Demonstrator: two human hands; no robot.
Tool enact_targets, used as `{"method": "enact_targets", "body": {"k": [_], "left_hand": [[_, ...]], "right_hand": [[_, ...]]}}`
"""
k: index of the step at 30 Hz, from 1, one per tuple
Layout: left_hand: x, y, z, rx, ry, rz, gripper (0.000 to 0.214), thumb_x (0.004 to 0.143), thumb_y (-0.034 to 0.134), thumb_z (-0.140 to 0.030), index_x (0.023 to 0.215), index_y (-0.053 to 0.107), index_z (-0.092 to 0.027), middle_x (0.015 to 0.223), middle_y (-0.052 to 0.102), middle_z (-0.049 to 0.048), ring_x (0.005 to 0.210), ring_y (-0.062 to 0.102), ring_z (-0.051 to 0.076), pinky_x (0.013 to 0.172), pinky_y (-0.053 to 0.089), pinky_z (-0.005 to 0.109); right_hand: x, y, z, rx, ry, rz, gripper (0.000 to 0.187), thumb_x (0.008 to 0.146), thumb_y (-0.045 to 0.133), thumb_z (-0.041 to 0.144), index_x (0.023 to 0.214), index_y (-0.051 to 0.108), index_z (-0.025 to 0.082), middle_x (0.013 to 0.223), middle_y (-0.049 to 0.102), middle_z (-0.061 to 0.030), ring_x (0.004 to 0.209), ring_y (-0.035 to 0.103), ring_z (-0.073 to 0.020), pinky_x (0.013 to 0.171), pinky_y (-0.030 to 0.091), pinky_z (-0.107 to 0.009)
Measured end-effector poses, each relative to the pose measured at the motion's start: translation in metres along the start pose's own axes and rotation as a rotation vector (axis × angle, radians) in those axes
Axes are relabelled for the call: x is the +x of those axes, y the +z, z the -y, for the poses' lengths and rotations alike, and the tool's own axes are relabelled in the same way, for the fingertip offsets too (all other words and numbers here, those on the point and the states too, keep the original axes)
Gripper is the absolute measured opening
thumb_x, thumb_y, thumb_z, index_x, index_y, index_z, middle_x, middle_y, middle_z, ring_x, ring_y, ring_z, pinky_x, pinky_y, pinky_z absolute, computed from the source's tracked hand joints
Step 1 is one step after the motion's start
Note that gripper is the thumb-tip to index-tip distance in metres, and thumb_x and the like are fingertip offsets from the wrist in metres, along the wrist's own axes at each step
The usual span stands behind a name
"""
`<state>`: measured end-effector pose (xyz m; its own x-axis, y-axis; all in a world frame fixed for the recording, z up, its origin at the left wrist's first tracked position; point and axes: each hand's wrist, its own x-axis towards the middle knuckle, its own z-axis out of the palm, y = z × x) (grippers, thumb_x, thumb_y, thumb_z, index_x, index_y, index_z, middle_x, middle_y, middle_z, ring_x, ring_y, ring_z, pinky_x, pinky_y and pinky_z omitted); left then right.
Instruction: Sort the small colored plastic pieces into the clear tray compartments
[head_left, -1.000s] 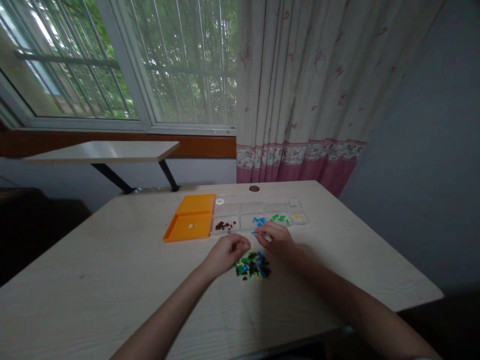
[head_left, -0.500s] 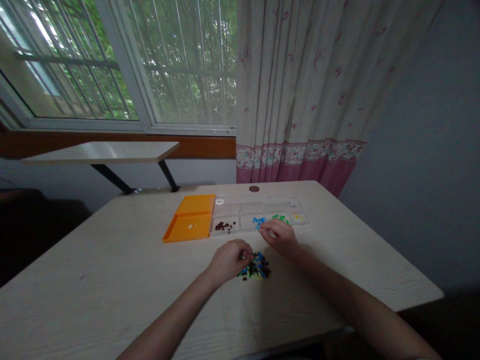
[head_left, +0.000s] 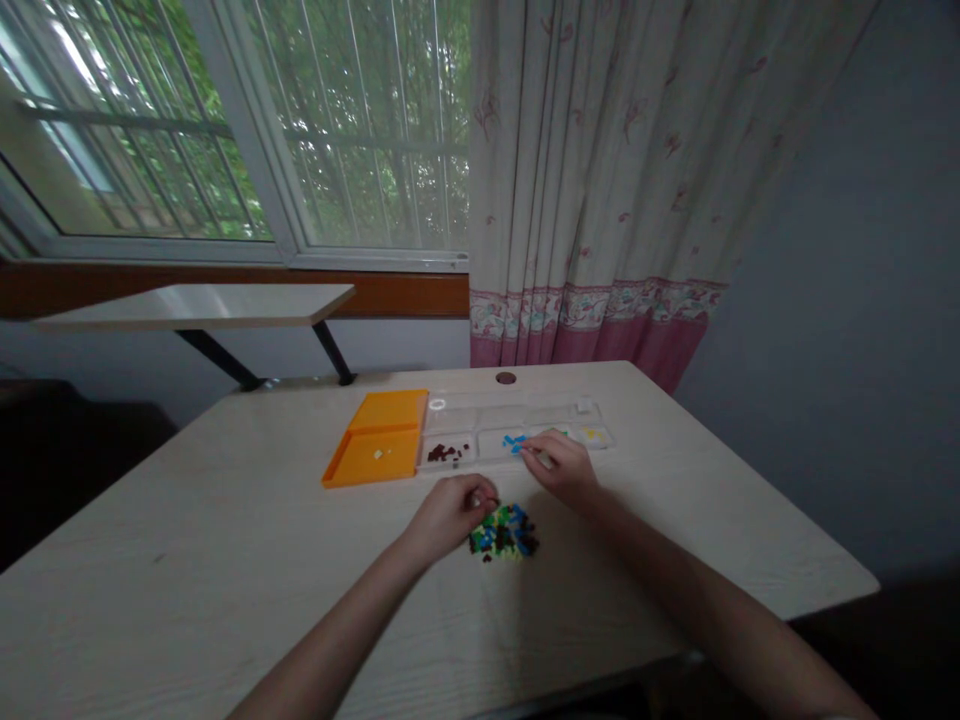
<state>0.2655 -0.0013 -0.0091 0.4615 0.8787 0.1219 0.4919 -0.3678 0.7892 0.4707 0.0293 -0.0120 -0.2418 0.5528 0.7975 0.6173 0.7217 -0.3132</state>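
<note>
A small heap of mixed coloured pieces (head_left: 504, 533) lies on the pale wooden table (head_left: 225, 560). My left hand (head_left: 450, 510) rests curled at the heap's left edge, fingers closed in a pinch on something I cannot make out. My right hand (head_left: 561, 465) is over the clear compartment tray (head_left: 517, 425), fingers pinched at the compartment with blue pieces (head_left: 513, 441); a thin pale stick shows in its grip. Brown pieces (head_left: 444, 453) and yellow pieces (head_left: 595, 434) sit in other compartments.
An orange lid (head_left: 379, 438) lies open left of the tray. A round hole (head_left: 505, 378) is in the table near its far edge. A narrow white shelf (head_left: 195, 305) stands under the window, and a curtain (head_left: 600, 180) hangs behind.
My right hand has moved from the near side of the tray up to the blue compartment. My left hand shifted slightly down toward the heap and stays curled.
</note>
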Motion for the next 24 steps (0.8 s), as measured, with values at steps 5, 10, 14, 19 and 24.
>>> {"method": "enact_targets", "body": {"k": [5,10,14,19,24], "left_hand": [[0.005,0.003,0.013,-0.227,-0.084,-0.048,0.023,0.073,0.056,-0.029,0.083,0.065,-0.01,0.075,0.067,0.0072,0.062,0.056,0.013,0.055,0.04,0.022],[0.009,0.003,0.013,-0.414,-0.132,-0.108,0.027,0.069,0.063,-0.033,0.082,0.067,-0.01,0.08,0.069,0.0102,0.065,0.06,0.014,0.059,0.045,0.024],[0.011,0.002,0.007,-0.48,-0.146,-0.184,0.031,0.061,0.07,-0.037,0.074,0.066,-0.009,0.071,0.069,0.0091,0.062,0.06,0.015,0.06,0.046,0.026],[0.01,0.002,0.008,-0.464,-0.129,-0.19,0.03,0.061,0.07,-0.038,0.073,0.066,-0.011,0.068,0.067,0.0067,0.06,0.059,0.013,0.056,0.045,0.024],[0.009,0.002,0.01,-0.443,-0.09,-0.157,0.028,0.066,0.067,-0.036,0.075,0.065,-0.01,0.069,0.066,0.0064,0.06,0.058,0.013,0.057,0.044,0.024]], "right_hand": [[0.006,0.006,-0.017,-0.131,0.127,0.089,0.015,0.083,0.053,0.027,0.085,0.066,0.02,0.077,0.064,-0.0034,0.071,0.06,-0.0127,0.067,0.046,-0.021],[0.002,0.012,-0.019,-0.157,0.107,0.211,0.017,0.083,0.052,0.024,0.093,0.065,0.021,0.08,0.066,-0.003,0.072,0.06,-0.0122,0.066,0.045,-0.02],[-0.009,0.013,-0.002,-0.084,-0.024,0.268,0.014,0.08,0.056,0.026,0.089,0.065,0.021,0.079,0.066,-0.0021,0.069,0.061,-0.012,0.064,0.044,-0.02],[-0.013,0.009,0.02,0.001,-0.076,0.309,0.012,0.079,0.059,0.027,0.088,0.065,0.021,0.077,0.066,-0.002,0.069,0.06,-0.0121,0.063,0.044,-0.02],[-0.01,0.005,0.024,0.02,-0.105,0.29,0.012,0.078,0.061,0.028,0.085,0.065,0.021,0.074,0.066,-0.0018,0.066,0.06,-0.0123,0.061,0.044,-0.02]]}}
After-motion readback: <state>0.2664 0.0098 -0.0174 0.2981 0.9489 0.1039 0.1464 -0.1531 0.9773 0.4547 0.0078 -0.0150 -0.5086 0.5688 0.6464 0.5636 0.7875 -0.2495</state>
